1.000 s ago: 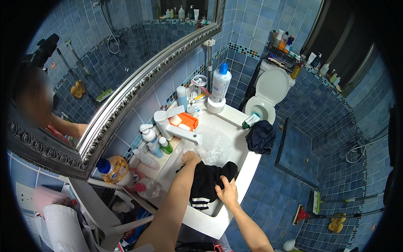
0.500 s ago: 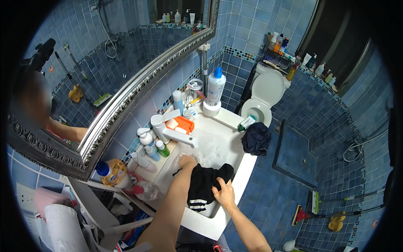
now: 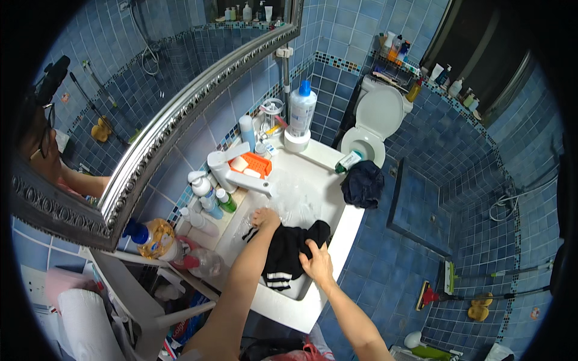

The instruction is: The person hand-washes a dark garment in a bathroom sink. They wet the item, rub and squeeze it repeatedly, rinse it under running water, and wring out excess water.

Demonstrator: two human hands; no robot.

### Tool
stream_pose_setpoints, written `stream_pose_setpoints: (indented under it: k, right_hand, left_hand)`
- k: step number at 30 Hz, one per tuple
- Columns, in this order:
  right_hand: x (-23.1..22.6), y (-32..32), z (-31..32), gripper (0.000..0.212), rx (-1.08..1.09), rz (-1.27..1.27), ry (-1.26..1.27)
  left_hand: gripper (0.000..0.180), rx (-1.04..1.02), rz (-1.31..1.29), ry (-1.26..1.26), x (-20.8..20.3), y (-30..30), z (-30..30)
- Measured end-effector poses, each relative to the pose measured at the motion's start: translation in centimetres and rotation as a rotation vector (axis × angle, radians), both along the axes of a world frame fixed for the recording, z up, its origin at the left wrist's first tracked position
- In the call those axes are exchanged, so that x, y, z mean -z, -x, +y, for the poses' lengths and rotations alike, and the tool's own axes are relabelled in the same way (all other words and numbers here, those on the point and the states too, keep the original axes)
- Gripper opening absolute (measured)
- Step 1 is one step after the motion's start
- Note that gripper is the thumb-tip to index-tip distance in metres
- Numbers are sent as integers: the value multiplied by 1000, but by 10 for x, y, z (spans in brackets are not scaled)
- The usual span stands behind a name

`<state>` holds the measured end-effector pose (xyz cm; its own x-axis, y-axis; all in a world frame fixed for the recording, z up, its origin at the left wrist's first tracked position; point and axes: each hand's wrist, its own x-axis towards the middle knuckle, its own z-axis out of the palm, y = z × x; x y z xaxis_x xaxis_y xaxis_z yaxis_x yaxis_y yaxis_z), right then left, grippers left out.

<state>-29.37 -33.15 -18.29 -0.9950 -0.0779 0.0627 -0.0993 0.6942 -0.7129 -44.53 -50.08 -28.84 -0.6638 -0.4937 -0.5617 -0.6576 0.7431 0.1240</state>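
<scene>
A black garment (image 3: 290, 249) with white stripes lies bunched and wet in the near part of the white washbasin (image 3: 342, 245). My right hand (image 3: 317, 263) grips its right side, thumb over the cloth. At the garment's far left edge, my left hand (image 3: 265, 218) is in splashing water just below the white faucet (image 3: 248, 180). Its fingers look bent, but water and the viewing angle hide whether they hold cloth. Part of the garment shows beyond my left wrist.
A dark bundled cloth (image 3: 362, 184) and a green-and-white packet (image 3: 348, 161) sit on the basin's right rim. An orange soap dish (image 3: 259, 163), a large blue-capped bottle (image 3: 302, 109) and several small bottles line the back and left. A toilet (image 3: 381, 112) stands beyond.
The view has shifted slightly, so the basin sits a little higher and farther left. My left hand has shifted slightly toward the faucet; my right hand keeps its grip on the garment.
</scene>
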Motion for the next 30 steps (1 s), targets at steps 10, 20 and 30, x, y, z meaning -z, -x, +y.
stream_pose_setpoints:
  k: [10, 20, 30]
  right_hand:
    - [-1, 20, 11, 21, -19, -83, 447]
    - [-87, 53, -4, 29, -111, -208, 1157]
    - [-83, 85, 1, 96, -34, -360, 466]
  left_hand:
    - [85, 413, 320, -737, -89, -93, -1]
    - [68, 453, 561, -561, -155, -134, -25]
    - [42, 74, 734, -1035, -141, -144, -25]
